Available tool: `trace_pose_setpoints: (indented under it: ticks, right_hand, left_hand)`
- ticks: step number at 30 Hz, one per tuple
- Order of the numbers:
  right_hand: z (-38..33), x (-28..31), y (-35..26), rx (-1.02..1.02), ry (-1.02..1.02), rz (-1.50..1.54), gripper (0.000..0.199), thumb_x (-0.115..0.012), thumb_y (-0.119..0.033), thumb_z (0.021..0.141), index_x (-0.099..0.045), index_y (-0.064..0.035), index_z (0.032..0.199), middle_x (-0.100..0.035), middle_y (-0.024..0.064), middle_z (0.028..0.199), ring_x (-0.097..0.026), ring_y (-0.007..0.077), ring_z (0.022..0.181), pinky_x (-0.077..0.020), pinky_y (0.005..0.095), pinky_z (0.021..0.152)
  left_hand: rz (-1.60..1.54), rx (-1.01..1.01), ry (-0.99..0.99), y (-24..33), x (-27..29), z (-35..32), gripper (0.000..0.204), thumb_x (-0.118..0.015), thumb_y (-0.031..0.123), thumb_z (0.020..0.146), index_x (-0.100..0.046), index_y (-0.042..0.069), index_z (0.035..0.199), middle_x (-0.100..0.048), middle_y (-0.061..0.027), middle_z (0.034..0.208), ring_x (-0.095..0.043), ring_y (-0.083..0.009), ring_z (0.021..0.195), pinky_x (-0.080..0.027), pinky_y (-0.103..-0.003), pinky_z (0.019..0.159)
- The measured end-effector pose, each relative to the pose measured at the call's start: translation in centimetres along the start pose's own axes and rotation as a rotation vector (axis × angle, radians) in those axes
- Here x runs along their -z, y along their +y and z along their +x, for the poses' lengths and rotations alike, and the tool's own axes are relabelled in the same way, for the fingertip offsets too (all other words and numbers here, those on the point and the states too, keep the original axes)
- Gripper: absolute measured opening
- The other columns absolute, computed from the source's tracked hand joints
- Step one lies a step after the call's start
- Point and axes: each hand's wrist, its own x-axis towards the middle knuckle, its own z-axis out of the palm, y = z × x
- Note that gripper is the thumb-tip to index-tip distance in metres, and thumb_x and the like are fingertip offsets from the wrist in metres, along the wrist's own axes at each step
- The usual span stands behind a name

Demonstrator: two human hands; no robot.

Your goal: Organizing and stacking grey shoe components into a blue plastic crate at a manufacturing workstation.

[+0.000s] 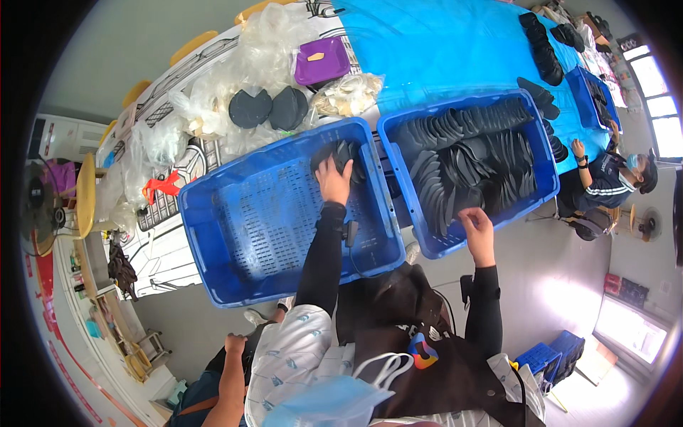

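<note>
My left hand [332, 179] reaches into the left blue crate [274, 281], palm down with fingers spread. It rests on a small group of thin black curved pieces [353, 160] at the crate's far right corner. My right hand [478, 228] is at the near edge of the right blue crate [445, 245], thumb and fingertips drawn together. Whether anything is between them I cannot make out against the dark contents. Rows of similar black curved pieces [491, 160] stand closely stacked in that right crate.
Behind the crates lie two black rounded pieces [269, 109], clear plastic bags [270, 43] and a purple tray [321, 60]. A blue sheet [434, 43] covers the right part of the table. A masked person [605, 174] sits far right; another person's arm [229, 377] shows at lower left.
</note>
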Motion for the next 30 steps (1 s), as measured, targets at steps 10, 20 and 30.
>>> trace_pose_setpoints:
  ticks: [10, 20, 30]
  right_hand:
    - [1.4, 4.6, 0.6, -0.005, 0.026, -0.317, 0.019, -0.075, -0.014, 0.088, -0.071, 0.0006, 0.100, -0.075, 0.0183, 0.093, -0.075, 0.0317, 0.087, -0.0578, 0.0381, 0.079]
    - [4.7, 4.0, 8.5, -0.071, -0.424, -0.344, 0.057, -0.081, -0.036, 0.086, -0.065, 0.0036, 0.123, -0.076, 0.0220, 0.107, -0.074, 0.0369, 0.102, -0.0580, 0.0416, 0.090]
    - [10.9, -0.4, 7.6, -0.140, -0.857, -0.457, 0.102, -0.070, -0.049, 0.091, -0.030, 0.0292, 0.143, -0.058, 0.0458, 0.129, -0.064, 0.0457, 0.123, -0.0494, 0.0424, 0.108]
  left_hand:
    - [-0.089, 0.197, -0.017, -2.6, 0.4, 1.2, 0.083, -0.071, 0.058, 0.093, -0.057, -0.012, 0.134, -0.063, -0.0329, 0.124, -0.057, -0.0477, 0.122, -0.043, -0.053, 0.109]
    - [-0.464, -0.096, -0.322, 18.9, 2.4, -6.4, 0.054, -0.080, 0.018, 0.090, -0.057, -0.006, 0.133, -0.067, -0.0241, 0.124, -0.065, -0.0380, 0.116, -0.051, -0.043, 0.102]
    - [0.283, -0.014, -0.439, 22.2, -8.5, -4.7, 0.076, -0.079, 0.027, 0.087, -0.045, -0.013, 0.142, -0.058, -0.0344, 0.136, -0.053, -0.0483, 0.130, -0.043, -0.049, 0.113]
